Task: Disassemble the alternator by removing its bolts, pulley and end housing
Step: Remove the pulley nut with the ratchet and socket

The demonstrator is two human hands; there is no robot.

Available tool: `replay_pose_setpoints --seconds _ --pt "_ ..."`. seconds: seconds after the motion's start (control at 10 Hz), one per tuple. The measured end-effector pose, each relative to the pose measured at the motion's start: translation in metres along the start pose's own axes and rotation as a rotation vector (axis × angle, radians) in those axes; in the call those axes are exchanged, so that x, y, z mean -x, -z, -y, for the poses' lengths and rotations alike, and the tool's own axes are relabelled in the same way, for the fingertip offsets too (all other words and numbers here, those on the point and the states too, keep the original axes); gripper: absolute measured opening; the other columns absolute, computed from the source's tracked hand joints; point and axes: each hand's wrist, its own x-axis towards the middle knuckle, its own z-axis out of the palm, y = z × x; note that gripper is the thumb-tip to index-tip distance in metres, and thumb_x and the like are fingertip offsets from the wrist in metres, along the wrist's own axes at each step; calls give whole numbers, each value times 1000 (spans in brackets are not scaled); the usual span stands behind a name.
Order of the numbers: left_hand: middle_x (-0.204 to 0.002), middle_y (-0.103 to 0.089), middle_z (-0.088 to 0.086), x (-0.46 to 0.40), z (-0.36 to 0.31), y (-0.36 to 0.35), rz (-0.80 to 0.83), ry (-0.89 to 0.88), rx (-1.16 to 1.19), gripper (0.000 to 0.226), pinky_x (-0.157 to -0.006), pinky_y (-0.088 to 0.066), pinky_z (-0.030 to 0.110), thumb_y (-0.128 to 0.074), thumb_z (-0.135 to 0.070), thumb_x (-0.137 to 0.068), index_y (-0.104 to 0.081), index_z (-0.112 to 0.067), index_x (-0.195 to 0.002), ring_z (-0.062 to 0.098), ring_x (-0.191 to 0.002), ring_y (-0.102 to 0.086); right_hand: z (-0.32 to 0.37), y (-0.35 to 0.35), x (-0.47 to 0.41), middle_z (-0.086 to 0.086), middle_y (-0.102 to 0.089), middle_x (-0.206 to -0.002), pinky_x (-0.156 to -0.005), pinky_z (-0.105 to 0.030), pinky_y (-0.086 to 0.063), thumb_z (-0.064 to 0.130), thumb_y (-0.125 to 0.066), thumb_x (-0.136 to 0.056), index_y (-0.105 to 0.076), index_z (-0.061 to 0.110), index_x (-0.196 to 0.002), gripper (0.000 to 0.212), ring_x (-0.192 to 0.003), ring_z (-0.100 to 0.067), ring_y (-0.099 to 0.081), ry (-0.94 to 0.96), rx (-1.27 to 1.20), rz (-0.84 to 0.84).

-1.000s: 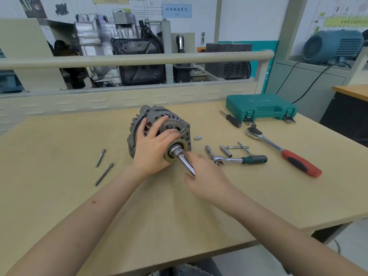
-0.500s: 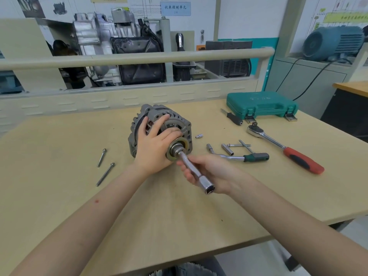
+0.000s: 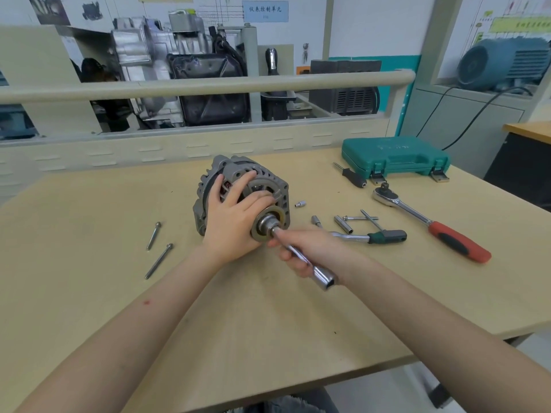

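From the head view, the alternator (image 3: pixel 241 193) sits mid-surface, the left hand (image 3: pixel 231 222) spread flat over its housing while the right hand (image 3: pixel 310 248) curls around a long socket extension (image 3: pixel 301 257) seated on the pulley (image 3: pixel 267 227) nut. I judge the pulley step is in hand; next calls for firm counter-hold while turning. At nine o'clock lie two long bolts (image 3: pixel 158 260); at three o'clock, two ratchets (image 3: pixel 429 225).
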Motion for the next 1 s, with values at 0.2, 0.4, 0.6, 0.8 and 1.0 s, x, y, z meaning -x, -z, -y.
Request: replay_pose_setpoints --seconds 0.2,0.4,0.6,0.8,1.0 --pt "-97 -71 -4 1 0 -2 -32 5 -1 29 -96 -25 64 -58 -36 -74 -72 -15 -89 33 -117 -54 3 -12 2 2 -34 -64 -44 -25 -21 9 -38 -95 -40 13 -86 10 -65 -20 -42 291 1344 -349" --pt "-97 -71 -4 1 0 -3 -38 -10 -8 27 -96 -28 63 -65 -33 -69 -72 -15 -89 32 -117 -54 -7 7 19 -8 -55 -71 -39 -18 -43 8 -41 -95 -53 12 -105 16 -42 -11 -50 -27 -525 158" --pt "-96 -71 -5 2 0 -3 -34 13 5 30 -97 -29 62 -52 -34 -76 -71 -15 -89 30 -117 -54 -21 -9 21 -12 -69 -75 -26 -14 -24 16 -39 -93 -52 13 -105 18 -30 -7 -33 -55 -766 115" --pt "-97 -71 -4 3 1 -4 -48 3 -8 28 -98 -25 63 -73 -28 -65 -71 -15 -90 31 -118 -53 -20 -3 20 -7 -63 -63 -28 -16 -27 9 -33 -96 -56 1 -96 24 -34 -7 -38 -80 -585 -74" --pt "-97 -71 -4 3 1 -6 -66 8 -10 33 -97 -24 62 -77 -30 -62 -71 -14 -90 32 -117 -54 -25 -5 20 -1 -52 -81 -48 -29 -26 19 -38 -96 -48 18 -120 27 -72 -24 -51 353 1270 -520"
